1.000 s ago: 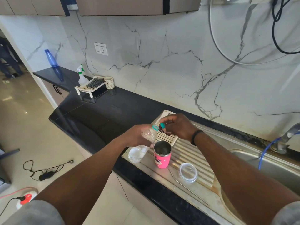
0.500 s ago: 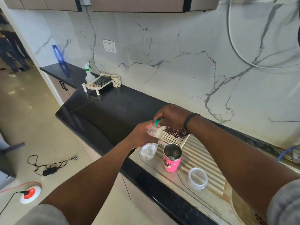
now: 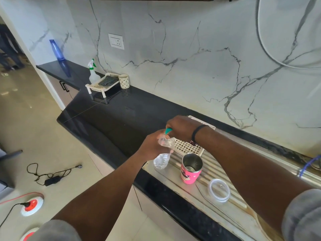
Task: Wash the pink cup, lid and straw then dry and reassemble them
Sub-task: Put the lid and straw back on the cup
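The pink cup (image 3: 191, 171) stands open and upright on the ribbed steel drainboard (image 3: 224, 169). Its clear round lid (image 3: 219, 190) lies flat to the right of it. The thin metal straw (image 3: 215, 206) lies on the drainboard beside the lid. My left hand (image 3: 153, 147) grips a clear plastic bottle (image 3: 162, 156) around its upper part, just left of the cup. My right hand (image 3: 182, 128) pinches the bottle's teal cap (image 3: 168, 130) right at the bottle's mouth.
A white perforated tray (image 3: 187, 146) with a dark cloth lies behind the cup. Farther left on the black counter (image 3: 121, 117) stand a white rack, a patterned mug (image 3: 124, 81), a spray bottle (image 3: 93, 73) and a blue bottle (image 3: 57, 49). Cables and a power socket lie on the floor.
My right hand has brought the teal cap from beside the bottle's mouth down onto it. The view has shifted left, so the tap and sink basin have left the frame.
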